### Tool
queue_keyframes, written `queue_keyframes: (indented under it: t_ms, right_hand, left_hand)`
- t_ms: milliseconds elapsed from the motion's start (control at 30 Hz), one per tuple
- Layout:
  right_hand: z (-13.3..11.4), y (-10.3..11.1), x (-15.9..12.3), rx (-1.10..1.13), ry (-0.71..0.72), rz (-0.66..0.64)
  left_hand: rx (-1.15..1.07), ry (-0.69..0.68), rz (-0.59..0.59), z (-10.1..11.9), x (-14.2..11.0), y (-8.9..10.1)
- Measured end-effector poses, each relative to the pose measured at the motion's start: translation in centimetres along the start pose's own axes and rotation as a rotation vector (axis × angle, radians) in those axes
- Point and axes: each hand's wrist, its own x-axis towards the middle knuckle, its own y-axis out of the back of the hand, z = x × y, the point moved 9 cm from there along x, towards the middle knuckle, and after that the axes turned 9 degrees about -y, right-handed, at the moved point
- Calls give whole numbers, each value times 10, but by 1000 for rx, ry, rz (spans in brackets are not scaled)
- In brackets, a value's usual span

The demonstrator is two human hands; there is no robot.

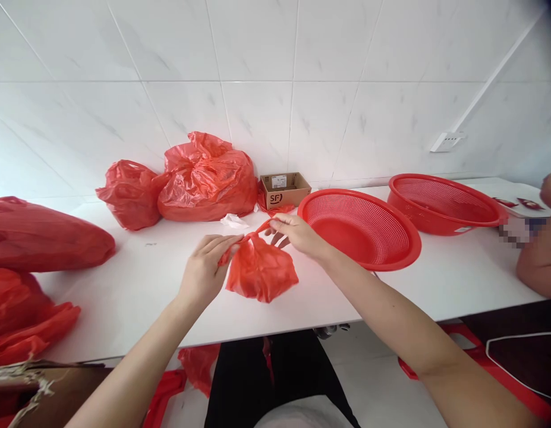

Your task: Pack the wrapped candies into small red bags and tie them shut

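A small red plastic bag with something inside rests on the white table in front of me. My left hand pinches one handle of the bag at its top left. My right hand pinches the other handle, pulled out to the upper right. Both hands are closed on the handles, which meet above the bag's mouth.
Two red colander basins stand to the right. Full red bags and a small cardboard box sit against the tiled wall. More red bags lie at the left. Another person's arm is at the right edge.
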Motion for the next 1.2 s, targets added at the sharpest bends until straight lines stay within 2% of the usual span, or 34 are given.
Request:
queue_keyframes:
  t_ms: [100, 200, 267, 367, 467, 567, 700, 800, 867, 1033, 1200]
  right_hand:
    - [18, 37, 13, 5, -58, 184]
    - [24, 43, 17, -37, -16, 247]
    - [23, 30, 14, -84, 46, 281]
    - [30, -4, 3, -163, 134, 356]
    - [53, -30, -7, -207, 170, 473]
    - [81, -38, -10, -242, 168, 555]
    - [104, -18, -6, -320, 145, 601]
    - [114, 2, -1, -388, 106, 616]
    - [121, 6, 2, -435, 73, 606]
    - [136, -12, 5, -563, 17, 551]
    - [138, -25, 3, -646, 22, 514]
  left_hand:
    - [-39, 107, 13, -11, -30, 0]
    - [-98, 240, 37, -18, -52, -8]
    - [-146, 312, 71, -19, -56, -17]
    - [-206, 353, 140, -18, -52, -36]
    - [-202, 346, 214, -21, -50, -56]
    - [-146, 343, 240, -32, -57, -73]
    - [-122, 323, 150, -46, -72, -90]
    - [-102, 325, 74, -51, -87, -96]
    - [-67, 347, 33, -53, -93, -99]
    - [22, 360, 11, -55, -80, -104]
    - [-88, 334, -96, -61, -68, -130]
